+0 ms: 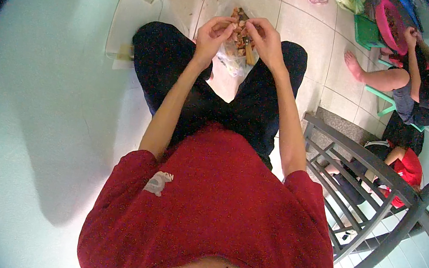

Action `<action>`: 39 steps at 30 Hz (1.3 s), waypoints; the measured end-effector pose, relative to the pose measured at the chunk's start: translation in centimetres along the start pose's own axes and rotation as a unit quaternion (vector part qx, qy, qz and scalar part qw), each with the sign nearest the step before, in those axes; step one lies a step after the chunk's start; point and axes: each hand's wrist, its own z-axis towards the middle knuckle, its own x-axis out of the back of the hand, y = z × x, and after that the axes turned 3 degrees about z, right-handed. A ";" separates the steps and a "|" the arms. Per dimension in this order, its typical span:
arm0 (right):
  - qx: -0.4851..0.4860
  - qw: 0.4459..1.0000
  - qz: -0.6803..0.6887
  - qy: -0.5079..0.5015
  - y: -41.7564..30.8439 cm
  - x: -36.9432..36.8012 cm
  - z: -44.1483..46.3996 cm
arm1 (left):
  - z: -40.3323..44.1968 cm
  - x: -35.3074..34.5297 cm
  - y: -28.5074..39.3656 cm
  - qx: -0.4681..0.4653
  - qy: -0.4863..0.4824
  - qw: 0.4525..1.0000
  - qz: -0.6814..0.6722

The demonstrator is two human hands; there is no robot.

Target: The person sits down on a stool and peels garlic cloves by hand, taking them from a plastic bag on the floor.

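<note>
Over a clear plastic bag (234,66) on the floor between my knees, both my hands are raised close together. My left hand (215,35) has its thumb and fingers pinched at the tips. My right hand (265,39) is pinched the same way, a small gap from the left. Whatever the fingertips hold is too small to make out. Below them, small orange-brown pieces (241,41) lie in or on the bag. Among the pieces is a tan, stick-like thing (249,56), perhaps a handle.
Grey metal railing (362,164) runs along my right. Beyond it, a person in red (407,173) sits low. Another person (420,90) sits on a green stool (384,99) beside a pink basin (391,27) and a green basket (366,32). A pale wall (53,85) stands at my left.
</note>
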 end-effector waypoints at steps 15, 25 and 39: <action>-0.070 0.984 -0.155 0.060 1.2 -1.1 2.2 | 0.0 -0.1 0.6 0.022 0.000 0.999 -0.038; -0.016 0.968 -0.228 0.107 2.5 -1.8 2.3 | 0.2 1.2 -0.4 0.012 0.094 0.994 -0.045; 0.029 0.958 -0.260 0.116 4.0 -2.0 1.9 | 0.1 1.1 -0.5 0.010 0.106 0.991 -0.086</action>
